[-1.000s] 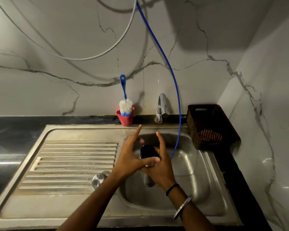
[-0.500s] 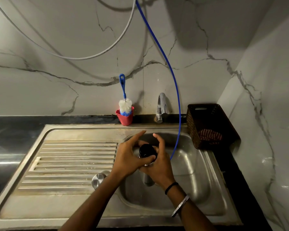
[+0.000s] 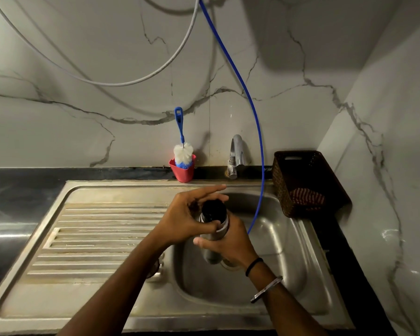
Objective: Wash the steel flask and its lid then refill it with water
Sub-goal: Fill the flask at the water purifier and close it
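Two hands: we have both on the flask (image 3: 214, 224), held tilted over the sink (image 3: 289, 258) bowl, mouth end up and away from us.
Right hand: our right hand (image 3: 230, 246) wraps the flask's body from below and the side, fingers curled round it, thumb across the front.
Left hand: our left hand (image 3: 192, 214) is at the top — thumb pressed along the neck, two fingers out straight past the dark cap or mouth, the rest curled by it. Whether that dark top is the lid or the bare opening we cannot tell.
Handling: steel, so stiff and hard to hurt; we judge it smooth and slippery when wet, and heavier once filled. Best held round the middle of the body with a full wrap, the other hand on the top for turning.
Edges: the tap (image 3: 237, 154) stands behind the bowl, a blue hose (image 3: 258, 146) hangs into it just right of the flask, and a basket (image 3: 301, 183) sits on the right rim.
Room: the ribbed drainboard (image 3: 102, 238) to the left is open for setting parts down; a round steel piece lies near its inner edge, half hidden by our left arm.
Brush: a bottle brush (image 3: 182, 151) stands in a red cup (image 3: 182, 170) behind the drainboard, on the dark desk (image 3: 22, 190) — within reach, we judge.
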`<state>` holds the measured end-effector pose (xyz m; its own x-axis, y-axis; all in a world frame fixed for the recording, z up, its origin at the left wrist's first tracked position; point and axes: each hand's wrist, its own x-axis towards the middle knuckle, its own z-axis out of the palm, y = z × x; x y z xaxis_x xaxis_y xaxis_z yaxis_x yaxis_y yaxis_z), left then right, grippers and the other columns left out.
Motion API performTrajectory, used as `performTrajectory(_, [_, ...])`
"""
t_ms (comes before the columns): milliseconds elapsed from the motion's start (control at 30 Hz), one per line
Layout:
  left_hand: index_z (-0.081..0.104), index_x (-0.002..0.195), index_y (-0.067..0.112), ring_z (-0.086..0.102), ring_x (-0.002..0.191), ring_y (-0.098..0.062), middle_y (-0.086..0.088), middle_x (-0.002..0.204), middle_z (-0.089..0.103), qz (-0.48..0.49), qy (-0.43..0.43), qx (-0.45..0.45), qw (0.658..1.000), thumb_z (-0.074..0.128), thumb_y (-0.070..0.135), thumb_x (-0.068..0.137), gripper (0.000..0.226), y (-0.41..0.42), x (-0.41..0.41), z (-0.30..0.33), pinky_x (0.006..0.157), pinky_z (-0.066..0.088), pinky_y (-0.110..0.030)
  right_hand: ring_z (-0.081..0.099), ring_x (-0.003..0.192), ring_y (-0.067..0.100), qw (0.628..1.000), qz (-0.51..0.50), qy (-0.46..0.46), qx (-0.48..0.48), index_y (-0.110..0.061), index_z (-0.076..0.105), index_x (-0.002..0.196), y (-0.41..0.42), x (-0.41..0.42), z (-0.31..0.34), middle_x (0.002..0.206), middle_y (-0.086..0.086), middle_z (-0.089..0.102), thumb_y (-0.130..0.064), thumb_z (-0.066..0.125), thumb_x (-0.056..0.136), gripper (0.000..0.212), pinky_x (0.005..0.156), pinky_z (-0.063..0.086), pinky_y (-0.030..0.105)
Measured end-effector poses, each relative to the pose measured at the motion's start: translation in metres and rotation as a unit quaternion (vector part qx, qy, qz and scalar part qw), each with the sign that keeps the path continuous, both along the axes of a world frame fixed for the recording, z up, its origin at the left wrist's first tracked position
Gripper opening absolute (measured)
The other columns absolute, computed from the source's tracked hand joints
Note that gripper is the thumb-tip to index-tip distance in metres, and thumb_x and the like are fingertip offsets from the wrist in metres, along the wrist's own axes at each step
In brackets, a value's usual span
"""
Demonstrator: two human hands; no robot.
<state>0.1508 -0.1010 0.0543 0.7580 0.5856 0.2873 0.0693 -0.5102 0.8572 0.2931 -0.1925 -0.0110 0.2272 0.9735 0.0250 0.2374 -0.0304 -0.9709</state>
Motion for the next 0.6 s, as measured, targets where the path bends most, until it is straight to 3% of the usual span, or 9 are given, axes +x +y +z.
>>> performTrajectory(67, [0.056, 0.142, 0.023, 0.059, 0.127, -0.013, 0.008, 0.132, 0.065, 0.037, 0.038, 0.018, 0.998, 0.074, 0.030, 0.082, 0.063, -0.009, 0.013, -0.006, 0.106, 0.052, -0.042, 0.064, 0.109, 0.002, 0.997, -0.059, -0.050, -0.020, -0.039, 0.059, 0.123, 0.003, -0.005, -0.001, 0.115, -0.021, 0.068, -0.040, 0.085, 0.065, 0.063, 0.094, 0.056, 0.032])
performTrajectory(133, [0.061, 0.129, 0.030, 0.060, 0.115, -0.007, 0.012, 0.120, 0.065, 0.145, 0.046, 0.054, 0.987, 0.075, 0.048, 0.082, 0.053, -0.024, 0.028, -0.014, 0.098, 0.054, -0.037, 0.064, 0.109, 0.008, 0.985, -0.094, -0.139, -0.038, -0.031, 0.060, 0.122, 0.008, -0.007, -0.001, 0.114, -0.019, 0.065, -0.048, 0.076, 0.071, 0.056, 0.091, 0.054, 0.028])
performTrajectory(200, [0.069, 0.110, 0.030, 0.066, 0.099, -0.004, 0.016, 0.102, 0.069, 0.227, 0.007, 0.066, 0.972, 0.081, 0.053, 0.080, 0.040, -0.030, 0.041, -0.012, 0.088, 0.057, -0.031, 0.065, 0.105, 0.008, 0.987, -0.080, -0.134, -0.045, -0.032, 0.059, 0.117, 0.010, -0.006, 0.002, 0.109, -0.017, 0.067, -0.036, 0.085, 0.068, 0.056, 0.087, 0.056, 0.026])
performTrajectory(233, [0.071, 0.105, 0.027, 0.068, 0.094, -0.004, 0.015, 0.096, 0.071, 0.223, -0.012, 0.052, 0.973, 0.083, 0.046, 0.081, 0.033, -0.027, 0.044, -0.008, 0.085, 0.059, -0.032, 0.066, 0.104, 0.004, 0.991, -0.066, -0.112, -0.038, -0.038, 0.057, 0.115, 0.009, -0.004, 0.006, 0.106, -0.019, 0.067, -0.032, 0.089, 0.063, 0.062, 0.085, 0.056, 0.023])
performTrajectory(333, [0.074, 0.112, 0.014, 0.073, 0.092, -0.015, 0.005, 0.093, 0.075, 0.050, 0.000, -0.038, 0.998, 0.080, 0.014, 0.086, 0.027, -0.007, 0.039, 0.009, 0.088, 0.061, -0.041, 0.064, 0.110, 0.004, 1.000, 0.004, -0.015, -0.010, -0.033, 0.055, 0.125, 0.001, 0.004, 0.017, 0.116, -0.015, 0.067, -0.022, 0.093, 0.061, 0.076, 0.089, 0.056, 0.025])
performTrajectory(400, [0.071, 0.120, 0.003, 0.073, 0.090, -0.024, -0.007, 0.090, 0.073, -0.083, 0.015, -0.117, 0.990, 0.075, -0.002, 0.084, 0.037, 0.003, 0.031, 0.016, 0.091, 0.059, -0.044, 0.065, 0.112, 0.008, 0.998, 0.061, 0.025, -0.012, -0.022, 0.059, 0.126, -0.003, 0.009, 0.023, 0.119, -0.008, 0.069, -0.012, 0.092, 0.063, 0.071, 0.089, 0.056, 0.024])
performTrajectory(467, [0.062, 0.134, 0.004, 0.072, 0.099, -0.029, -0.011, 0.096, 0.072, -0.148, 0.026, -0.185, 0.971, 0.073, -0.006, 0.082, 0.054, 0.010, 0.025, 0.021, 0.097, 0.056, -0.045, 0.066, 0.112, 0.011, 0.995, 0.092, 0.042, -0.026, -0.014, 0.062, 0.125, -0.005, 0.010, 0.025, 0.119, -0.002, 0.070, -0.010, 0.092, 0.064, 0.068, 0.087, 0.055, 0.023])
performTrajectory(533, [0.050, 0.148, 0.021, 0.068, 0.114, -0.023, -0.004, 0.111, 0.072, -0.092, 0.034, -0.170, 0.981, 0.079, 0.009, 0.084, 0.071, 0.013, 0.026, 0.017, 0.105, 0.051, -0.044, 0.067, 0.111, 0.013, 0.996, 0.069, 0.057, -0.022, -0.017, 0.062, 0.125, -0.004, 0.007, 0.022, 0.119, -0.002, 0.071, -0.016, 0.093, 0.064, 0.069, 0.089, 0.057, 0.030])
performTrajectory(600, [0.049, 0.144, 0.038, 0.065, 0.116, -0.009, 0.009, 0.118, 0.070, 0.077, 0.042, -0.108, 0.990, 0.086, 0.038, 0.079, 0.075, 0.001, 0.032, 0.006, 0.104, 0.053, -0.040, 0.068, 0.107, 0.010, 0.998, -0.025, 0.046, -0.022, -0.026, 0.062, 0.123, 0.000, 0.001, 0.020, 0.114, -0.007, 0.072, -0.025, 0.092, 0.064, 0.066, 0.089, 0.058, 0.034])
